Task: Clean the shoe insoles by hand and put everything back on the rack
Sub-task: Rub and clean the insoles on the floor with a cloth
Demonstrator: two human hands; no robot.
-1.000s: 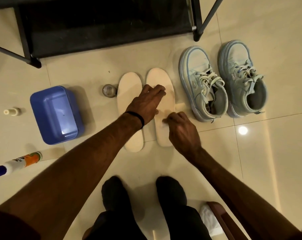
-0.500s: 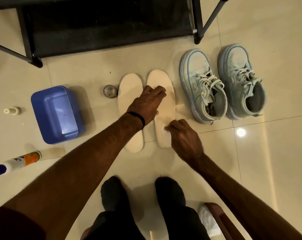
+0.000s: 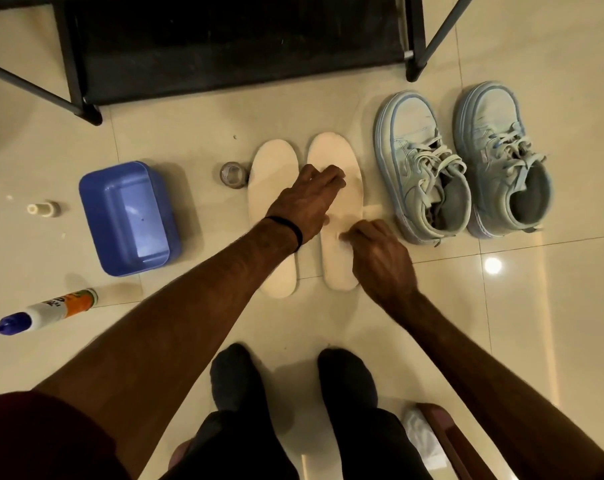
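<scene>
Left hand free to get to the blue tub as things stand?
Probably yes. The left hand only rests with flat fingers on the right insole, holding nothing, and bare floor lies between it and the blue tub; only the small jar sits nearby.

My arms are bare from the elbows down to both hands. Around my left wrist, just behind my left hand (image 3: pixel 305 206), sits a thin black elastic band (image 3: pixel 286 227), the only thing worn on either wrist; my right hand (image 3: pixel 380 259) carries no ring or strap that I can see. Further back from the left hand, a dark maroon short sleeve (image 3: pixel 33 434) covers my upper left arm. Below both hands I wear black trousers (image 3: pixel 293 448), and my feet are in plain black socks (image 3: pixel 234 375).
</scene>
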